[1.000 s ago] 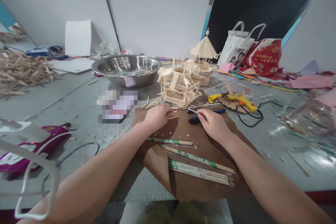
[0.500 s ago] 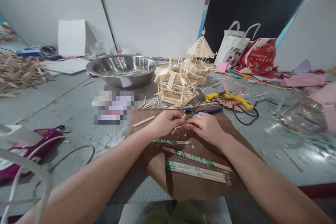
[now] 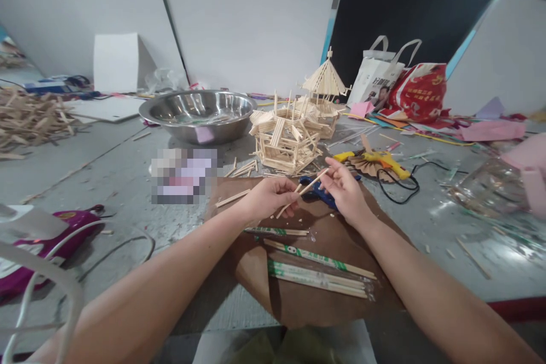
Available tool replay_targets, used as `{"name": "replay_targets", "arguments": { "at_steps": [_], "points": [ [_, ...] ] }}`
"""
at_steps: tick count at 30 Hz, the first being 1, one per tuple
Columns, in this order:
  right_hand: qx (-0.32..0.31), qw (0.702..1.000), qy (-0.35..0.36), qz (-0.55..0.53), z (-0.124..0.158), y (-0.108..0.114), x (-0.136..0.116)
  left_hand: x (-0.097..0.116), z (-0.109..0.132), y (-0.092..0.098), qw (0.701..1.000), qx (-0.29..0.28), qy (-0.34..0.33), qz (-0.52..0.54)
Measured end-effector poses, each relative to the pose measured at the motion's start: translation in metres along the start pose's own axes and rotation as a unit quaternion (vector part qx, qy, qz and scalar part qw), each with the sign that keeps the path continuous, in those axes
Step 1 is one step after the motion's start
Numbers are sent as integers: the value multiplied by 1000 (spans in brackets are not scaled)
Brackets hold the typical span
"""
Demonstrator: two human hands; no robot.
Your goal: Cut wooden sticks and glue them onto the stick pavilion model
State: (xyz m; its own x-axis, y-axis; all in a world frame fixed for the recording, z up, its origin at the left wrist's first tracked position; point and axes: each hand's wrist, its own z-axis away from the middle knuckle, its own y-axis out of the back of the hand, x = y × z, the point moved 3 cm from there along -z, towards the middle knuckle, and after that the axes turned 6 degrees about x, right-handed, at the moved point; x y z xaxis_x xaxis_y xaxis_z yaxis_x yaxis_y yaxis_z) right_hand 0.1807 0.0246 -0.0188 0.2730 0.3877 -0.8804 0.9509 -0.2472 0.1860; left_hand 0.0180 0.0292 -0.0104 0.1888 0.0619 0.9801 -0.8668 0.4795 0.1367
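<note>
Toward the left of the bench (image 3: 123,187), a steel basin (image 3: 181,132) stands back from a brown sheet (image 3: 305,311). On that sheet, near its far left corner, a couple of pale cut sticks (image 3: 232,198) lie beside the left forearm. The left hand (image 3: 273,199) comes next, thumb and fingers closed on a thin stick (image 3: 313,183) above the sheet's far half; a shorter piece (image 3: 298,188) juts from the same pinch. The stick slants from the left fingers up and away to the right, so its near end is gripped and its far tip points at the right hand (image 3: 345,193). Below lie paper-wrapped chopsticks (image 3: 318,281), toward the sheet's near edge, and a blue-handled tool (image 3: 309,183) rests between the hands by the far edge. The right fingers are loosely parted around the tip — whether they touch it, I cannot tell. Half a second ago the two hands met, right fingers curled; now the right has drawn off and opened, baring the stick's length.
</note>
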Motion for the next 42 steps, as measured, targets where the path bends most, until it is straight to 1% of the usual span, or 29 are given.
{"name": "replay_targets", "arguments": {
  "at_steps": [2, 4, 8, 10, 15, 18, 22, 26, 28, 30, 32, 35, 39, 42],
  "points": [
    [-65, 989, -88, -101, 3, -7, 4, -3, 0, -1, 1000, -2, 3, 1],
    [-93, 977, -124, -148, 6, -11, 2, -6, 0, -2, 1000, -15, 17, -4],
    [-105, 976, -127, -146, 8, -10, -4, -11, 1, -4, 997, -55, 53, -10],
    [-115, 975, -133, -133, 8, -10, -5, -11, 1, -5, 996, -63, 58, -12],
    [-141, 969, -150, -133, 10, -14, -2, -10, 1, -6, 997, -55, 44, -23],
    [-156, 965, -151, -145, 13, -17, 1, -10, 2, -8, 997, -62, 40, -18],
    [-152, 966, -149, -147, 14, -17, 2, -6, 3, -9, 996, -62, 16, -56],
    [-143, 972, -121, -140, 13, -15, -2, -1, 4, -10, 989, -42, -56, -130],
    [-135, 976, -110, -135, 12, -14, -4, 1, 3, -8, 986, -8, -90, -141],
    [-126, 980, -104, -117, 12, -13, -5, 0, 0, -4, 985, 31, -111, -127],
    [-125, 983, -101, -86, 12, -13, -5, -2, -4, 0, 985, 60, -124, -104],
    [-142, 985, -90, -40, 13, -14, -4, -8, -10, 5, 982, 81, -137, -101],
    [-162, 985, -66, 1, 14, -15, -1, -15, -12, 8, 969, 108, -154, -157],
    [-163, 985, -47, 29, 14, -15, 0, -17, -11, 9, 959, 114, -167, -196]
  ]
}}
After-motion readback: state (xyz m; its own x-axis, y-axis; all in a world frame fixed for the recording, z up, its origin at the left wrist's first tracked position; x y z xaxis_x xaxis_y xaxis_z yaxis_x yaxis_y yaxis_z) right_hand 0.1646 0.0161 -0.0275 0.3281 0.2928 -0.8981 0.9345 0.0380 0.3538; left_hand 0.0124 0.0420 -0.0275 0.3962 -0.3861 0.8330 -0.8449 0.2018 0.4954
